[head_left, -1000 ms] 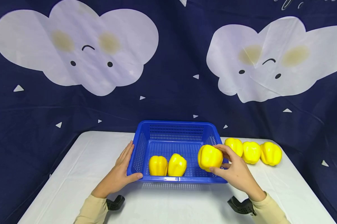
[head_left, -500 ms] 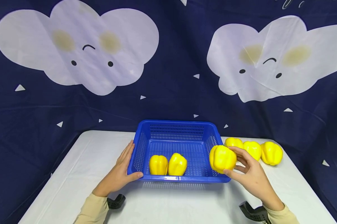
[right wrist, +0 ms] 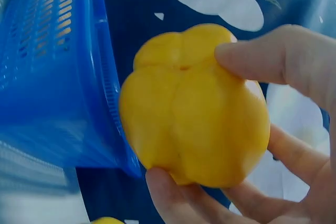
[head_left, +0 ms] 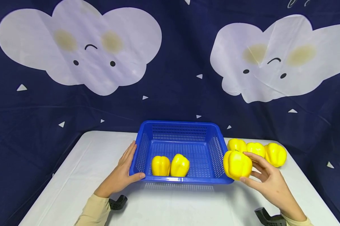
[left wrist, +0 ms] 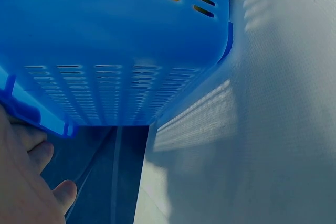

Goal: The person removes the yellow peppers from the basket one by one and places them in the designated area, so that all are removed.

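A yellow bell pepper [head_left: 237, 165] is gripped in my right hand [head_left: 274, 185], between thumb and fingers, just off the right front corner of a blue basket [head_left: 184, 180]. The right wrist view shows the held pepper [right wrist: 194, 114] close up, beside the basket's wall [right wrist: 58, 108]. My left hand [head_left: 117, 172] rests along the basket's left side, its fingers straight and the thumb on the front rim. From the left wrist the basket [left wrist: 115, 35] is seen low, from outside. Two yellow bell peppers, one left [head_left: 160, 165] and one right [head_left: 180, 165], lie inside near the front wall.
Three more yellow peppers sit in a row right of the basket: one at the left [head_left: 237, 144], one in the middle [head_left: 256, 149], one at the right [head_left: 275, 154]. Behind the white table [head_left: 181, 207] hangs a dark blue cloth [head_left: 181, 94] printed with clouds.
My right hand has carried the pepper rightward, from over the basket's inside to beyond its right front corner. My left hand has stayed on the basket.
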`<state>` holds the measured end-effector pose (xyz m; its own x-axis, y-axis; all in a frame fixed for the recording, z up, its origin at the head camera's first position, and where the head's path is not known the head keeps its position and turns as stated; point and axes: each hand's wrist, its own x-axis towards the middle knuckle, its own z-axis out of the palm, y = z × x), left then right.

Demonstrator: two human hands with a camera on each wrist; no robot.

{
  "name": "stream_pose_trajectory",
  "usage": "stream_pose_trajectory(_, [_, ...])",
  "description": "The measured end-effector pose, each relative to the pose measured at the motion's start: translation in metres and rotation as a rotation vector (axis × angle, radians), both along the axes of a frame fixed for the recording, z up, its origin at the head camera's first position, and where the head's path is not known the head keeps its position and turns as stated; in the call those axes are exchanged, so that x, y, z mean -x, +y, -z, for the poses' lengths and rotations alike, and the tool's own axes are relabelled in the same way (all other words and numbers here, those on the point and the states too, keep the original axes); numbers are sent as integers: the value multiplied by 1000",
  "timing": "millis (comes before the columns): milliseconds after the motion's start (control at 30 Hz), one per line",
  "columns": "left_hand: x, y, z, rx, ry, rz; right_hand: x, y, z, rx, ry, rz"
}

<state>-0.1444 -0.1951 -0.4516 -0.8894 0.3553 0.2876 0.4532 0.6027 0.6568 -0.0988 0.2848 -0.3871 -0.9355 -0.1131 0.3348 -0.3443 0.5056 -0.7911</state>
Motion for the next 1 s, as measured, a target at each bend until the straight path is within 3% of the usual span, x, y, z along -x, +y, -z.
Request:
stream_pose_trajectory(400, [0,0,1,1,-4,0,-2,24,4,-29,48,-11])
stream_pose_trajectory(1000, [0,1,-1,3,5,-3,12,53,19,-39,16,-31])
